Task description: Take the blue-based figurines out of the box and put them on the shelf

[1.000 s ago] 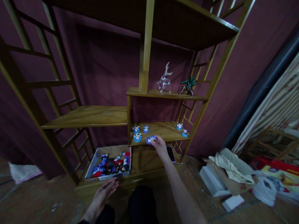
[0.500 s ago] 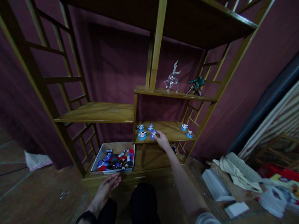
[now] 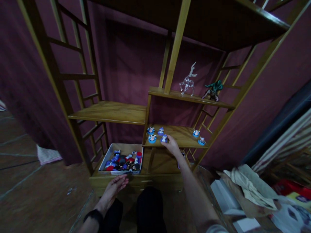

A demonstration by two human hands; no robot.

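Observation:
My right hand (image 3: 173,147) reaches to the lower shelf (image 3: 181,137), its thumb and fingers closed on a small figurine with a purple base (image 3: 164,139) near the shelf's front edge. Behind it stands another purple-based figurine (image 3: 160,130). To their left are two figurines on blue bases, one at the front (image 3: 152,139) and one at the back (image 3: 150,130). Two more blue-based figurines (image 3: 196,133) (image 3: 201,141) stand at the shelf's right end. My left hand (image 3: 115,186) hovers just in front of a white box (image 3: 104,160), fingers loosely extended, with nothing visible in them.
The box holds several jumbled red, blue and black figurines (image 3: 125,161). A clear deer ornament (image 3: 187,85) and a green-cloaked figure (image 3: 213,90) stand on the shelf above. At right on the floor lie white boxes (image 3: 223,197), cloth (image 3: 250,187) and a plastic bag (image 3: 286,213).
The view has shifted slightly, moving the cabinet rightward in the picture. My right hand stays at the same purple-based figurine. My left hand remains in front of the box.

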